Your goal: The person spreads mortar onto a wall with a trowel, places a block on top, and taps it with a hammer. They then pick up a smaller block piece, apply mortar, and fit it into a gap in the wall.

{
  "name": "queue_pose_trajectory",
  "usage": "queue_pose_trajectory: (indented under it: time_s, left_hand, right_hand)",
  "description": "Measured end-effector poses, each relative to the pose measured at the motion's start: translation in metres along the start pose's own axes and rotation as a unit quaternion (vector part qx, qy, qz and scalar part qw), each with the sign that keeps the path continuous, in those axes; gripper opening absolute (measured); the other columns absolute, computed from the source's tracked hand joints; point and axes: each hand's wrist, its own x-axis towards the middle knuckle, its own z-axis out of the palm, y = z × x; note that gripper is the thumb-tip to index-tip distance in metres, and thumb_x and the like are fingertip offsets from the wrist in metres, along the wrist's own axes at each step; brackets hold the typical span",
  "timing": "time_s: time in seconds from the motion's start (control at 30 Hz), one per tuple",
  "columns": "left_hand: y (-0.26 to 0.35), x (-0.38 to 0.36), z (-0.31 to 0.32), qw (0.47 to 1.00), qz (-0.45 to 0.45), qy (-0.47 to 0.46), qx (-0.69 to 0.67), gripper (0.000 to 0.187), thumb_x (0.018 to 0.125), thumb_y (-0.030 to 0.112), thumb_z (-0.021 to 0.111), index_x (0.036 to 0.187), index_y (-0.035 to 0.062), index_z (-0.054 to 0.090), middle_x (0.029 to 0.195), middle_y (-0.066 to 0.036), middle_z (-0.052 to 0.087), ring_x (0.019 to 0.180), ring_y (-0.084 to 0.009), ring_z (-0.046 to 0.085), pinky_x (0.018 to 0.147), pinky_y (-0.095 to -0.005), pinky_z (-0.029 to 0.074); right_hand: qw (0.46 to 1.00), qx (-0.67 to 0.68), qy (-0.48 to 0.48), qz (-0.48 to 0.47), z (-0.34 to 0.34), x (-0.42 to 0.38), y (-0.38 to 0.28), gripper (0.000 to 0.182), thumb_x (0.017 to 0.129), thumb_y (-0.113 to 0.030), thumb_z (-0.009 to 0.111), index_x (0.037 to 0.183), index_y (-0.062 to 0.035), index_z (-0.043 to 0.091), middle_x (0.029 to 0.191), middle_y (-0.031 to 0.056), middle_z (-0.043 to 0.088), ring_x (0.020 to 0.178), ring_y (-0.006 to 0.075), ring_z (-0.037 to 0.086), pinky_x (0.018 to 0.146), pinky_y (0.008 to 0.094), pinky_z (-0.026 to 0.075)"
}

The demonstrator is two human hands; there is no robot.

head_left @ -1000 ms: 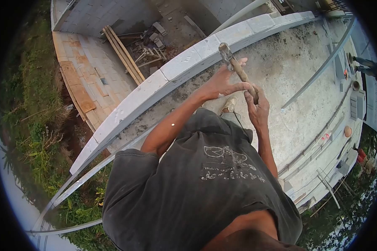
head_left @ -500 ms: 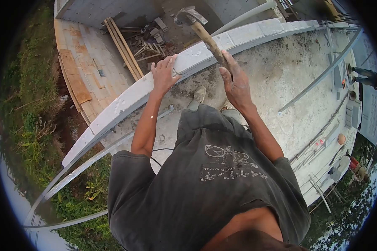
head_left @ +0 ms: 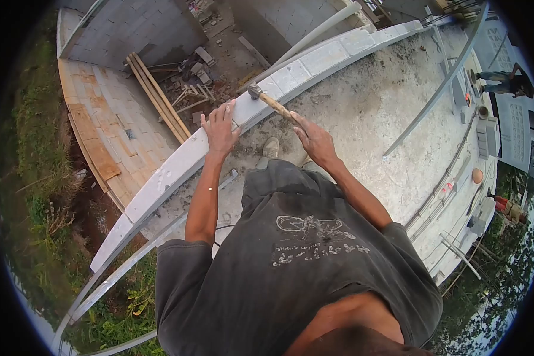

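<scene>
A course of pale blocks [head_left: 173,164] curves across the view as a low wall top. My left hand [head_left: 221,132] rests on it with the fingers stretched out over the far edge, close to a joint between two blocks. In my right hand [head_left: 315,142] is a hammer [head_left: 274,107], gripped by the end of its wooden handle. The hammer's metal head is down at the top of the block just right of my left hand. The fingers of my right hand are wrapped round the handle.
Beyond the wall, a lower level holds bamboo poles [head_left: 160,98] and rubble [head_left: 199,68]. A long metal bar [head_left: 436,89] slants on the right. Another person [head_left: 507,81] stands at far right, near stacked grey blocks [head_left: 488,136]. Plants [head_left: 38,148] grow below on the left.
The hammer has come down from a raised position to the block top, my right hand lowering and moving left with it. My left hand stays on the wall.
</scene>
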Motion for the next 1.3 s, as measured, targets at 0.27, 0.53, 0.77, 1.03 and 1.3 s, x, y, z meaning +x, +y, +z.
queue_pose_trajectory:
  time_s: [0.27, 0.53, 0.77, 1.03, 1.3]
  left_hand:
    - [0.003, 0.002, 0.005, 1.0, 0.007, -0.001, 0.005, 0.098, 0.075, 0.03, 0.087, 0.157, 0.0236, 0.033, 0.149, -0.003, 0.044, 0.137, -0.0271, 0.041, 0.117, -0.0665, 0.02]
    - [0.033, 0.008, -0.009, 0.998, 0.025, -0.046, 0.031, 0.1, 0.076, 0.04, 0.085, 0.158, 0.023, 0.031, 0.156, -0.01, 0.035, 0.147, -0.0333, 0.03, 0.114, -0.0741, 0.016]
    - [0.169, 0.119, -0.005, 0.988, 0.149, -0.024, 0.043, 0.096, 0.081, 0.046, 0.081, 0.159, 0.0272, 0.029, 0.159, -0.016, 0.027, 0.15, -0.039, 0.023, 0.112, -0.0782, 0.021]
    - [0.337, 0.25, 0.032, 0.989, 0.074, -0.101, 0.073, 0.095, 0.082, 0.036, 0.082, 0.159, 0.0216, 0.028, 0.156, -0.018, 0.034, 0.144, -0.0401, 0.035, 0.113, -0.0694, 0.028]
    - [0.357, 0.276, 0.042, 0.993, -0.006, -0.115, 0.022, 0.092, 0.079, 0.011, 0.079, 0.158, 0.0135, 0.032, 0.152, -0.021, 0.038, 0.138, -0.0423, 0.04, 0.113, -0.0524, 0.035]
  right_hand:
    - [0.986, 0.158, 0.048, 0.027, -0.002, -0.002, 0.008, 0.043, 0.103, -0.03, 0.056, 0.144, -0.0189, 0.053, 0.111, 0.0164, 0.07, 0.098, 0.0396, 0.067, 0.087, 0.0505, 0.052]
    - [0.893, 0.389, 0.155, 0.167, -0.044, -0.045, 0.08, 0.061, 0.103, -0.048, 0.052, 0.15, -0.01, 0.048, 0.127, 0.0143, 0.065, 0.098, 0.0261, 0.065, 0.09, 0.0404, 0.051]
    - [0.766, 0.485, 0.184, 0.38, -0.125, -0.059, 0.262, 0.062, 0.104, -0.044, 0.055, 0.156, -0.0135, 0.04, 0.071, -0.005, 0.047, 0.052, 0.0061, 0.039, 0.044, 0.0244, 0.033]
    - [0.696, 0.61, 0.178, 0.334, -0.236, 0.092, 0.445, 0.062, 0.106, -0.041, 0.052, 0.158, -0.0137, 0.033, 0.072, -0.0048, 0.047, 0.052, 0.0045, 0.041, 0.045, 0.0211, 0.038]
    - [0.721, 0.61, 0.107, 0.311, -0.237, 0.201, 0.46, 0.062, 0.106, -0.036, 0.052, 0.158, -0.0074, 0.034, 0.073, -0.0019, 0.048, 0.055, 0.0073, 0.042, 0.046, 0.0263, 0.038]
